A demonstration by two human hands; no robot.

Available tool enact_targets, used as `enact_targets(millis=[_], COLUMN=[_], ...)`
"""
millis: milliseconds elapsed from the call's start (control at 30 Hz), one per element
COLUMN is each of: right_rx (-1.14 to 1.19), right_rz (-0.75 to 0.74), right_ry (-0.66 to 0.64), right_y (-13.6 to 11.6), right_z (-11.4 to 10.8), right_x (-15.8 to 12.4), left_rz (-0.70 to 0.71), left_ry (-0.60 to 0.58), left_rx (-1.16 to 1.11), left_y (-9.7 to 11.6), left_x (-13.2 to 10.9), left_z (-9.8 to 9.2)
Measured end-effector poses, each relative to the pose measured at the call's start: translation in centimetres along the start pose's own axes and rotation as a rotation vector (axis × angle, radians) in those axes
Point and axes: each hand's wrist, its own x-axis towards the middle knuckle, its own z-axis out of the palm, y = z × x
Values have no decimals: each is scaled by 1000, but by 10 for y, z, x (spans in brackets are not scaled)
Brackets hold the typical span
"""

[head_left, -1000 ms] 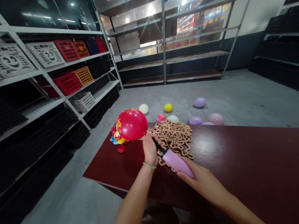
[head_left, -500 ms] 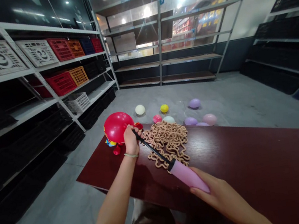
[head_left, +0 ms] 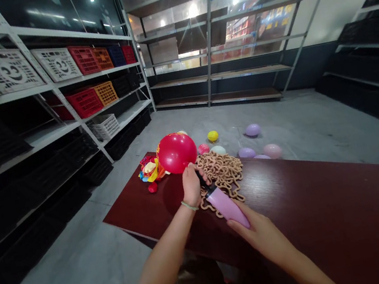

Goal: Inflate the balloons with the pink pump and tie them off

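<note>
A hand balloon pump with a pink barrel point(head_left: 227, 207) slants across the front of the dark brown table point(head_left: 313, 198). My right hand point(head_left: 258, 230) is closed around the barrel's near end. My left hand point(head_left: 193, 185) is closed on the pump's black far end, right at the neck of an inflated red balloon point(head_left: 177, 153). The fingers hide where the balloon and pump meet. Beside my left hand lies a heap of tan rope-like loops point(head_left: 222, 170). A pile of colourful uninflated balloons point(head_left: 150, 168) is left of the red balloon.
On the floor beyond the table are a yellow balloon point(head_left: 213, 136), a purple balloon point(head_left: 252, 130), a pink balloon point(head_left: 272, 151) and several others. Shelving with white crates point(head_left: 6, 69) and red crates point(head_left: 85, 103) lines the left. Metal racks point(head_left: 210, 50) stand behind.
The pump's black rod has slid into the pink barrel, bringing my hands closer together. My left hand and the red balloon have moved right in view, uncovering more of the uninflated balloons.
</note>
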Motion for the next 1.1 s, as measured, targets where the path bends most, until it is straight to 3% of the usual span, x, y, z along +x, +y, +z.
enact_targets(millis=[233,400,533,767,967,1100], right_rx=[28,31,-14,-101,-78,-74], right_rz=[-9,-28,-27,-57,-59,-55], right_ry=[-39,-57,-25,110,95,71], right_y=[28,31,24,-4,-1,15], right_z=[-17,-26,-18,3,8,3], right_x=[-31,-38,-22,10,1,-18], left_rz=[82,119,132,42,-12,43], left_ry=[18,74,98,18,-67,-13], left_rx=[-43,-67,-60,5,5,6], left_y=[37,55,44,7,3,10], left_x=[27,37,32,6,4,14], left_z=[-4,-7,-9,-2,-2,-4])
